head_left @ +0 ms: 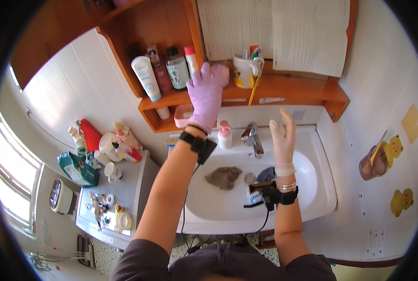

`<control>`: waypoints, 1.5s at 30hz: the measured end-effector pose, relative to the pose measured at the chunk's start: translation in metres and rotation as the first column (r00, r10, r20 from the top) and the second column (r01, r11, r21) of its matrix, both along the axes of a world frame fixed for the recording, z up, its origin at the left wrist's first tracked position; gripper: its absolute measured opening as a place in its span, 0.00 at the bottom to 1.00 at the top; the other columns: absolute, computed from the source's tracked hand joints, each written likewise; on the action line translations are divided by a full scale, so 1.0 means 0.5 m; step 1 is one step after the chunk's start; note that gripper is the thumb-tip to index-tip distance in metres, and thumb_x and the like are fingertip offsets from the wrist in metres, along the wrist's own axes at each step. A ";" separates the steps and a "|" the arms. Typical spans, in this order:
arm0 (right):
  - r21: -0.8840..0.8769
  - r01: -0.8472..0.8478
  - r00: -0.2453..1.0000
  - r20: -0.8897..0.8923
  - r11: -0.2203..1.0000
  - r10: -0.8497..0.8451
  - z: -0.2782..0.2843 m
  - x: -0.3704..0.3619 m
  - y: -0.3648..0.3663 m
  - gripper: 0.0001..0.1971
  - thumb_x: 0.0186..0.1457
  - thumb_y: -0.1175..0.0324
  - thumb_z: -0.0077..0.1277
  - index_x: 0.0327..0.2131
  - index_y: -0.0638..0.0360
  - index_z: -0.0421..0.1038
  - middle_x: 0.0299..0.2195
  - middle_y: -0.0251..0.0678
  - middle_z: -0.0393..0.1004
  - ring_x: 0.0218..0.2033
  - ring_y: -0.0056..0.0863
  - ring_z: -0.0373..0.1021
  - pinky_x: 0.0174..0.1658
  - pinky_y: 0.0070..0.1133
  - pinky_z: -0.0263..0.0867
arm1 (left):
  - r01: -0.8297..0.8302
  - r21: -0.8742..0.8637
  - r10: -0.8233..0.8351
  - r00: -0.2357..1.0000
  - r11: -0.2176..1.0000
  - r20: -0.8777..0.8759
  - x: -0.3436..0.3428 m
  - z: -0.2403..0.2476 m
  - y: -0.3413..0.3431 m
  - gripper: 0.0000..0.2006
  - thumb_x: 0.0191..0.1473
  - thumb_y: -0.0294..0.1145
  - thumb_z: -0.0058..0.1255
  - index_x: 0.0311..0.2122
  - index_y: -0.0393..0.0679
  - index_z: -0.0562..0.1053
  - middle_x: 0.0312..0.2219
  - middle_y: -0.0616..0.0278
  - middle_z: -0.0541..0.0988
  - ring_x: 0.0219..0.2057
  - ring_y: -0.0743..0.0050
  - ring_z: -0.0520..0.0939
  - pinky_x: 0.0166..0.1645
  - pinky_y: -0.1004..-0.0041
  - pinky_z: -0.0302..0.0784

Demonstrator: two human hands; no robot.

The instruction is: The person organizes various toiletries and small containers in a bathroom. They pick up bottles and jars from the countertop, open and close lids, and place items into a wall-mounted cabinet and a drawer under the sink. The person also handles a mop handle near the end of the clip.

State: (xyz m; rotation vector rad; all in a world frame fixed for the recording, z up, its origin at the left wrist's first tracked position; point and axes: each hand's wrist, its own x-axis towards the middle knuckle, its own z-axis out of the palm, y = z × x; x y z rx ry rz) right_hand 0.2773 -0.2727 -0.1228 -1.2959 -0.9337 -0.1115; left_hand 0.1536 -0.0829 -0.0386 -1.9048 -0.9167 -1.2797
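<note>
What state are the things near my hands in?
Lilac gloved left hand: raised at wooden shelf, grip unclear
Whitish gloved right hand: open, empty
Brown fabric: crumpled, inside white basin
Pink and white pump bottle: upright
White yellow patterned mug: upright, holding items
Chrome faucet: flow unclear

Gloved left hand (206, 96) at wooden shelf (307, 89); gloved right hand (283, 143) over sink (307, 182)

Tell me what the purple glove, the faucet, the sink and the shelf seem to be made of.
Purple glove: probably thin rubber, matte, since it hugs the fingers.
Faucet: shiny metal, perhaps chrome-plated, given its mirror-like reflections.
Sink: likely glazed ceramic, smooth white with glossy highlights.
Shelf: varnished wood or veneer, judging by its orange-brown colour and sheen.
</note>
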 end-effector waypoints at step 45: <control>-0.634 -0.730 0.334 -0.005 0.255 0.943 -0.351 -0.981 0.138 0.19 0.54 0.76 0.51 0.52 0.59 0.70 0.52 0.42 0.70 0.55 0.36 0.64 0.60 0.27 0.58 | -0.312 -0.886 0.565 0.822 0.344 -0.070 -1.102 -0.613 -0.419 0.28 0.41 0.34 0.62 0.53 0.56 0.72 0.59 0.47 0.63 0.57 0.45 0.66 0.60 0.56 0.63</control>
